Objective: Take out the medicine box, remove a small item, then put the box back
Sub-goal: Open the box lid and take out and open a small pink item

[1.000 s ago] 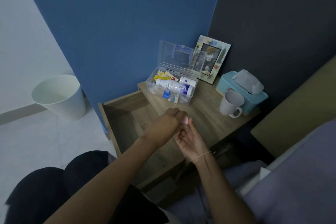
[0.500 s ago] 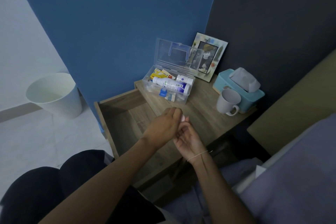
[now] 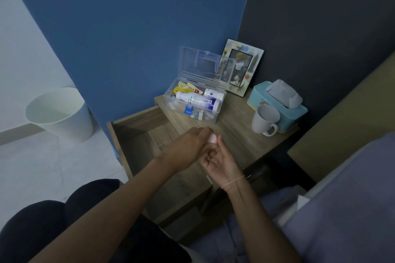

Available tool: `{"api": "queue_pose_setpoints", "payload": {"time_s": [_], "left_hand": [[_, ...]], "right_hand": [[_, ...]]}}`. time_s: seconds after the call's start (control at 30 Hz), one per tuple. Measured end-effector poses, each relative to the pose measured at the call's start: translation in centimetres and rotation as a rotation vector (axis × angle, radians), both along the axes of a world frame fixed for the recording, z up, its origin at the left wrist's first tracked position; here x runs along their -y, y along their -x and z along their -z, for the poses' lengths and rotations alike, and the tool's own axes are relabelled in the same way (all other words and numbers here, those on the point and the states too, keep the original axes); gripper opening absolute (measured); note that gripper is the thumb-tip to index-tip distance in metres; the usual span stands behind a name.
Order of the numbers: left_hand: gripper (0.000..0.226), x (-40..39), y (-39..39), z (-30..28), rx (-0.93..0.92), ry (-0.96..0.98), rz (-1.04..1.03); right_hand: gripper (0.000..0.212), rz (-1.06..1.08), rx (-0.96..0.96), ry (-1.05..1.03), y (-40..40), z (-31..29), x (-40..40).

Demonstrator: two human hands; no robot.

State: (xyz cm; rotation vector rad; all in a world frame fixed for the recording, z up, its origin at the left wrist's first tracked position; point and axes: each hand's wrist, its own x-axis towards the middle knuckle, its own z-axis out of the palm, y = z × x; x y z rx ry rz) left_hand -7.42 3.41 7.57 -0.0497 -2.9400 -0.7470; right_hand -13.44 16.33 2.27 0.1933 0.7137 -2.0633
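The clear plastic medicine box (image 3: pixel 193 105) sits on the back left part of the wooden nightstand (image 3: pixel 239 139), its hinged lid (image 3: pixel 205 66) standing open and leaning back toward the blue wall. Inside it lie a white bottle (image 3: pixel 197 101) on its side, a smaller white bottle (image 3: pixel 213 93) behind that, yellow packets (image 3: pixel 183 88) at the far end and a small blue piece (image 3: pixel 188 110) near the front wall. A picture frame (image 3: pixel 242 66) leans just behind the lid, and to the right a teal tissue box (image 3: pixel 277 104) stands with a white mug (image 3: pixel 265 119) touching its front. The nightstand's drawer (image 3: pixel 136 134) is pulled out to the left, and a white waste bin (image 3: pixel 59 113) stands on the floor beyond it. In front of the box, above the tabletop, the two hands meet: the left hand (image 3: pixel 186 148) is turned knuckles up with its fingers pinched on a small pale pink item (image 3: pixel 212 138), while the right hand (image 3: pixel 222 161) lies palm up beside and beneath it, fingers loosely curled and touching the left. Whether the right fingers also grip the item cannot be told.
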Motion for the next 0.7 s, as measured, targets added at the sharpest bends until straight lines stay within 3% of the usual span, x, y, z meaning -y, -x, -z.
{"api": "queue_pose_setpoints", "payload": {"time_s": [0.17, 0.23, 0.3, 0.4, 0.6, 0.7], "left_hand": [[0.055, -0.3, 0.4, -0.5, -0.033, 0.121, -0.135], [0.063, -0.2, 0.3, -0.9, -0.052, 0.032, -0.119], [0.057, -0.1, 0.5, -1.3, -0.069, -0.115, -0.013], [0.040, 0.2, 0.9, -1.8, -0.038, -0.168, 0.101], [0.036, 0.0, 1.7, -1.6, 0.028, -0.012, -0.064], [0.044, -0.1, 1.9, -1.2, 0.008, -0.085, -0.036]], "right_hand": [[0.040, -0.025, -0.096, 0.035, 0.0, -0.1, -0.3], [0.051, -0.043, -0.133, 0.018, 0.0, 0.0, -0.4], [0.048, -0.031, -0.125, 0.011, 0.3, 0.2, -0.5], [0.035, -0.002, -0.043, 0.059, 0.7, 0.7, -0.6], [0.045, -0.019, -0.022, 0.045, 1.3, 1.7, -0.7], [0.044, -0.014, -0.020, 0.034, 1.5, 2.0, -1.0]]}}
